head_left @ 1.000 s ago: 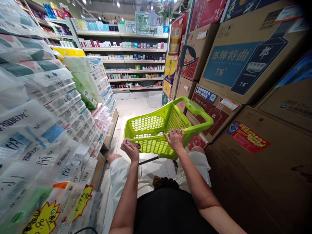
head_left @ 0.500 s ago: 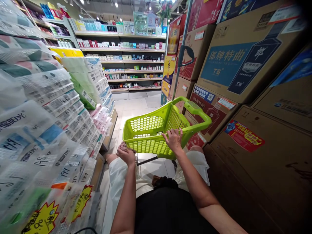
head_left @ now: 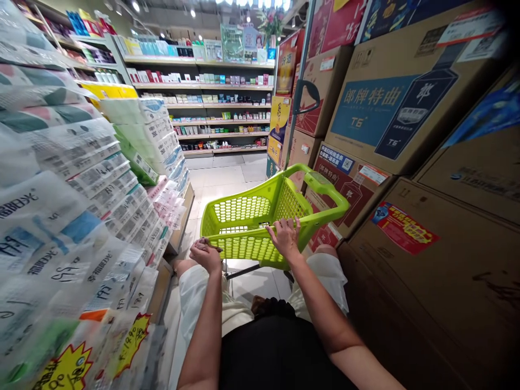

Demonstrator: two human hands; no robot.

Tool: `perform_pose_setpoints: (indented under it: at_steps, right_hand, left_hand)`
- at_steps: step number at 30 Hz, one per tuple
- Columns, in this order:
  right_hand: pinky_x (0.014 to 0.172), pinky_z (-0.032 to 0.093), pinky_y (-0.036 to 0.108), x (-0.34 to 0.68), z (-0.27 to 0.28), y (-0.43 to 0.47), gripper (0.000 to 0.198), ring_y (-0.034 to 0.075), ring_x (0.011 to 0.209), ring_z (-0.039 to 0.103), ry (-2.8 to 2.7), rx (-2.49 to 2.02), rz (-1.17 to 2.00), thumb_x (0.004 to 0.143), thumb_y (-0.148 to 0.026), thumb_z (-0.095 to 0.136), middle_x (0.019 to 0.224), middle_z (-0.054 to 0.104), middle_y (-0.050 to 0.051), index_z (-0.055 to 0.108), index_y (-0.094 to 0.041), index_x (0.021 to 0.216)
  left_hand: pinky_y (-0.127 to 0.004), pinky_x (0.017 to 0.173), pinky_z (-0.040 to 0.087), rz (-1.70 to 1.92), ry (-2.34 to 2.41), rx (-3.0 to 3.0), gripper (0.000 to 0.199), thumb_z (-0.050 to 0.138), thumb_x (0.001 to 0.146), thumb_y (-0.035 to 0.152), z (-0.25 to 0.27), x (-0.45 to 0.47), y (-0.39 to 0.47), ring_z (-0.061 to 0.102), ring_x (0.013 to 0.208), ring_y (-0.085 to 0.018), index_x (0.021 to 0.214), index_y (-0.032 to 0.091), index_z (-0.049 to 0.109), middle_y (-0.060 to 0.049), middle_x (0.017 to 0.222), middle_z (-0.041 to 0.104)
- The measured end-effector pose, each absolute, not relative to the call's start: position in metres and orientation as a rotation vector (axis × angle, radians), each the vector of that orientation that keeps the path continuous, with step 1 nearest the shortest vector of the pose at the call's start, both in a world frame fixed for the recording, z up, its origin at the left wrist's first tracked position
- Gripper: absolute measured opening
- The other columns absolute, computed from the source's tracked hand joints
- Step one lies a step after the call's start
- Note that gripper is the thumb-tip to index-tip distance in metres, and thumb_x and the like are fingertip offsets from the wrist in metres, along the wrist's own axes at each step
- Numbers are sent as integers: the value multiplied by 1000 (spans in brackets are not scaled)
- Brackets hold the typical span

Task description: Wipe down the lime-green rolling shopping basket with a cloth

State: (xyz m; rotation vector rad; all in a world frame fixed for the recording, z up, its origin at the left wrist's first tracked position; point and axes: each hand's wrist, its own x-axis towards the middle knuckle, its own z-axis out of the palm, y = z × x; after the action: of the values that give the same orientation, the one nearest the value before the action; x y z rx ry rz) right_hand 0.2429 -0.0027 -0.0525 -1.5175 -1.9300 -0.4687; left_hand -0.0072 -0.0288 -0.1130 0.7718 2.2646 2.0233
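Note:
A lime-green plastic shopping cart stands sideways in front of me, with perforated walls and a raised handle at its right end. My left hand is closed around a crumpled greyish-brown cloth at the cart's near left corner. The cloth touches the rim there; part of it is hidden by my fingers. On the near top rim, closer to the handle, my right hand is closed with its fingers over the edge.
Plastic-wrapped tissue packs are piled along the left. Stacked cardboard cartons line the right, beside a metal pole with a dark grip. Shelves of small products stand at the far end of the tiled floor.
The whole view has shifted slightly, so the cart and both hands appear a little further left. Both hands keep their places on the cart and cloth.

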Motion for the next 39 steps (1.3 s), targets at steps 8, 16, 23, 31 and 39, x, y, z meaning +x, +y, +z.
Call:
perform_pose_setpoints:
  at_steps: [8,16,23,31,39]
  right_hand:
    - [119,16,49,239,-49,-6,37,27,99,52,-1942,-1513,-486,108,-46,44,97,69,8,69,-23,93]
    - [119,15,49,233,-44,-13,43,27,102,55,-1943,-1540,-333,110,-40,33,101,71,9,71,-23,101]
    - [120,19,47,293,-32,-5,42,29,121,52,-1796,-1534,-452,110,-39,31,120,72,12,69,-20,112]
    - [124,18,49,307,-31,-2,46,28,121,49,-1724,-1541,-433,109,-34,28,105,73,8,72,-23,104]
    - [123,18,49,301,-32,-3,47,28,118,51,-1722,-1509,-412,109,-34,28,103,73,8,73,-25,100]
  left_hand:
    - [-52,117,39,1933,2091,1135,29,51,86,12,-119,31,-29,53,128,-31,115,19,54,-17,124,58]
    - [-50,118,39,1871,1990,1287,21,50,93,16,-120,53,-32,55,127,-30,114,19,54,-17,125,55]
    - [-51,117,39,2033,2195,899,27,54,92,20,-115,34,-23,50,131,-33,119,16,52,-20,128,52]
    - [-52,115,42,1841,1751,1529,28,51,90,12,-127,138,-26,54,125,-30,117,19,53,-19,124,52]
    - [-56,121,34,2021,2056,1135,34,48,90,9,-112,101,-20,47,135,-32,123,15,52,-23,136,48]
